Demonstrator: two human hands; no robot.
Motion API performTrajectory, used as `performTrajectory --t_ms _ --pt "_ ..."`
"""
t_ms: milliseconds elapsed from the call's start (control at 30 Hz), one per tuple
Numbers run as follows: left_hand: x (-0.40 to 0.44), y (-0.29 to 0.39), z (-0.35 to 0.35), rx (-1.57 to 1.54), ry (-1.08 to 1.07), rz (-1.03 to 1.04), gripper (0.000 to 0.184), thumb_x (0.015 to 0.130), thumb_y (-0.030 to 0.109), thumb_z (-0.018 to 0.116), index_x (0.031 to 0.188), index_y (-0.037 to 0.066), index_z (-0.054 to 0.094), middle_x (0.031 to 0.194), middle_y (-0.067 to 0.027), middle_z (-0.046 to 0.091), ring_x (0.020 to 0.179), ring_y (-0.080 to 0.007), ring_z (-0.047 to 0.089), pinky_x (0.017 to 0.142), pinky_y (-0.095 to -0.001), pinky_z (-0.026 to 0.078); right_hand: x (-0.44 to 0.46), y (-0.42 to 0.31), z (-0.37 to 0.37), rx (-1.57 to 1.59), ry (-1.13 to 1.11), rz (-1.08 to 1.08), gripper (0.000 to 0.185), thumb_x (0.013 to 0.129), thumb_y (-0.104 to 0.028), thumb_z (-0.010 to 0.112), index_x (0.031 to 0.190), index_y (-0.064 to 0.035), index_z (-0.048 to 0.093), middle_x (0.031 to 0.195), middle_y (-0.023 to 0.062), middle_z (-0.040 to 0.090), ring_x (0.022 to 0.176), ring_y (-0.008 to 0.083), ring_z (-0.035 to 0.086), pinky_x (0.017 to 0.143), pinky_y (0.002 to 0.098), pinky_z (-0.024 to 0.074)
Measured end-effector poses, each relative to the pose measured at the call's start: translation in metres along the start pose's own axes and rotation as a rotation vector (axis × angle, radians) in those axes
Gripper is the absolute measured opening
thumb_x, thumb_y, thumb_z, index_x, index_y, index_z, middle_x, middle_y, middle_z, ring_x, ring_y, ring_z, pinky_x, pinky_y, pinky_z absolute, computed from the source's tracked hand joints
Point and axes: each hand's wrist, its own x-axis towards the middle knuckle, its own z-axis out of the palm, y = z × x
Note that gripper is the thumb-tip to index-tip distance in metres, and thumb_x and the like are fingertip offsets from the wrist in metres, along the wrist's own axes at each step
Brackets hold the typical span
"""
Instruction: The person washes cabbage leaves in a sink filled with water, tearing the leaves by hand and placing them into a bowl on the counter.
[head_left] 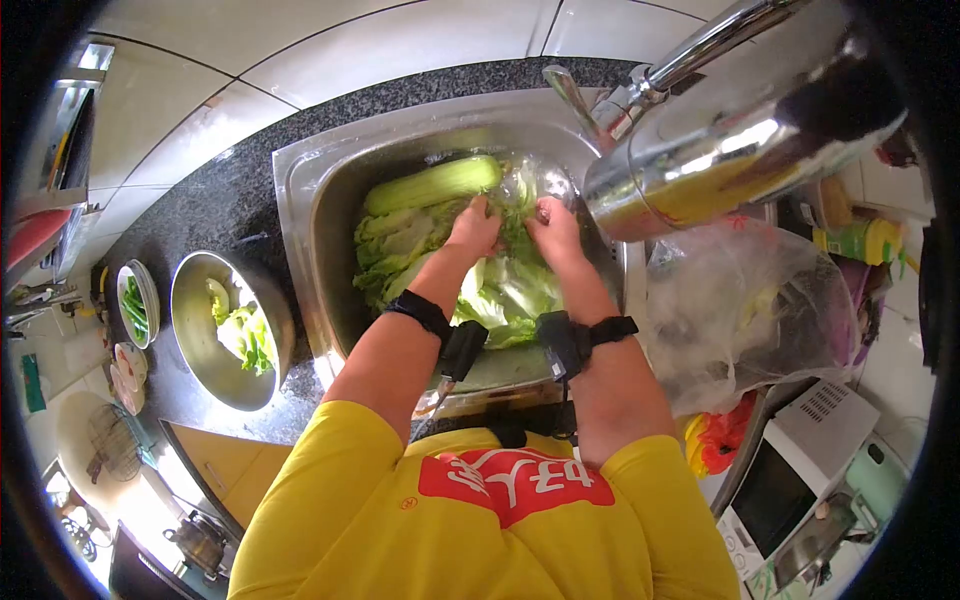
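Both hands are over the steel sink [330, 215], which holds water and many green leaves. My left hand [476, 228] has its fingers curled around the edge of leafy greens [405, 240]. My right hand [553, 230] is closed in a pinch on a leaf [516, 205] beside it, under the tap side of the sink. A pale green gourd-like vegetable [432, 185] lies along the back of the sink, behind my left hand. Loose lettuce leaves [510, 295] float below and between my wrists.
A steel bowl [190, 340] with some leaves stands left of the sink, near a plate of green vegetables [135, 305]. A large chrome tap fixture [700, 170] overhangs the right side. Right of the sink are a clear plastic bag [740, 300] and a microwave [790, 480].
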Motion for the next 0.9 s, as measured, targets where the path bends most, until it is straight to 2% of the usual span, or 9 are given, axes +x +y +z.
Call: performTrajectory --t_ms 133,233,400,467,633,700,800,833,900 --pt "0.013 -0.032 0.000 0.534 0.152 0.462 0.033 0.078 0.024 0.055 0.105 0.006 0.047 0.088 -0.0174 0.060 0.083 -0.0316 0.058 0.071 -0.0401 0.047 0.002 0.008 0.003 0.234 0.188 0.023 0.030 0.069 -0.014 0.063 0.096 -0.0055 0.054 0.082 0.0129 0.060 0.078 0.0273 0.059 0.070 0.0352 0.0449" --pt "-0.001 -0.006 -0.002 0.989 -0.056 0.337 0.041 0.072 0.027 0.066 0.101 0.004 0.049 0.081 -0.0124 0.054 0.080 -0.0240 0.056 0.074 -0.0351 0.045 0.004 0.006 -0.005 -0.196 -0.144 0.019 0.030 0.070 -0.017 0.058 0.097 -0.0062 0.053 0.085 0.0060 0.058 0.079 0.0193 0.055 0.072 0.0324 0.0428" --pt "0.011 -0.014 -0.024 0.414 0.131 0.417 0.062 0.063 0.044 0.069 0.109 0.005 0.054 0.106 -0.0197 0.056 0.099 -0.0318 0.054 0.082 -0.0376 0.044 0.021 0.019 -0.006 0.274 -0.159 0.196 0.038 0.069 -0.031 0.063 0.090 -0.0018 0.054 0.075 0.0089 0.056 0.068 0.0216 0.051 0.068 0.0308 0.0404" --pt "-0.017 0.006 -0.032 0.021 0.087 0.175 0.067 0.064 0.044 0.069 0.114 0.003 0.050 0.108 -0.0229 0.054 0.102 -0.0286 0.052 0.083 -0.0371 0.043 -0.002 -0.024 -0.019 0.930 -0.117 0.449 0.043 0.071 -0.039 0.062 0.088 0.0004 0.055 0.077 0.0079 0.056 0.072 0.0195 0.051 0.071 0.0295 0.0395" --pt "-0.010 -0.009 -0.023 -0.456 -0.166 0.127 0.057 0.068 0.025 0.070 0.115 0.002 0.047 0.103 -0.0205 0.054 0.096 -0.0267 0.053 0.082 -0.0317 0.043 0.013 0.002 0.007 0.232 0.160 0.045 0.040 0.074 -0.037 0.061 0.092 -0.0015 0.055 0.090 0.0164 0.059 0.080 0.0265 0.057 0.072 0.0361 0.0434" --pt "-0.004 -0.013 -0.018 0.228 -0.047 0.286 0.045 0.069 0.011 0.064 0.110 0.004 0.046 0.105 -0.0174 0.052 0.091 -0.0294 0.055 0.082 -0.0307 0.045 0.005 -0.010 0.007 0.024 0.103 0.160 0.035 0.075 -0.034 0.059 0.090 -0.0021 0.055 0.092 0.0172 0.059 0.081 0.0300 0.057 0.071 0.0378 0.0440" --pt "-0.008 -0.017 -0.001 1.081 0.274 0.695 0.037 0.074 0.006 0.054 0.110 0.005 0.046 0.099 -0.0182 0.052 0.087 -0.0312 0.056 0.080 -0.0358 0.047 -0.011 -0.008 0.001 -0.534 -0.088 -0.214 0.024 0.079 -0.026 0.052 0.087 -0.0038 0.054 0.091 0.0178 0.058 0.083 0.0372 0.055 0.070 0.0438 0.0441" --pt "-0.004 -0.011 0.001 0.977 0.168 0.389 0.034 0.077 0.015 0.053 0.110 0.006 0.048 0.096 -0.0182 0.055 0.091 -0.0363 0.054 0.081 -0.0352 0.045 -0.007 -0.004 0.004 -0.413 0.068 -0.109 0.025 0.079 -0.027 0.051 0.087 -0.0036 0.054 0.089 0.0182 0.058 0.083 0.0362 0.055 0.070 0.0436 0.0441" --pt "-0.002 -0.007 -0.009 0.845 0.127 0.403 0.041 0.076 0.022 0.056 0.113 0.005 0.047 0.102 -0.0155 0.054 0.088 -0.0316 0.055 0.076 -0.0331 0.045 -0.004 -0.019 -0.004 -0.338 0.064 0.117 0.027 0.080 -0.028 0.050 0.090 -0.0033 0.054 0.084 0.0195 0.058 0.082 0.0347 0.056 0.071 0.0416 0.0435"
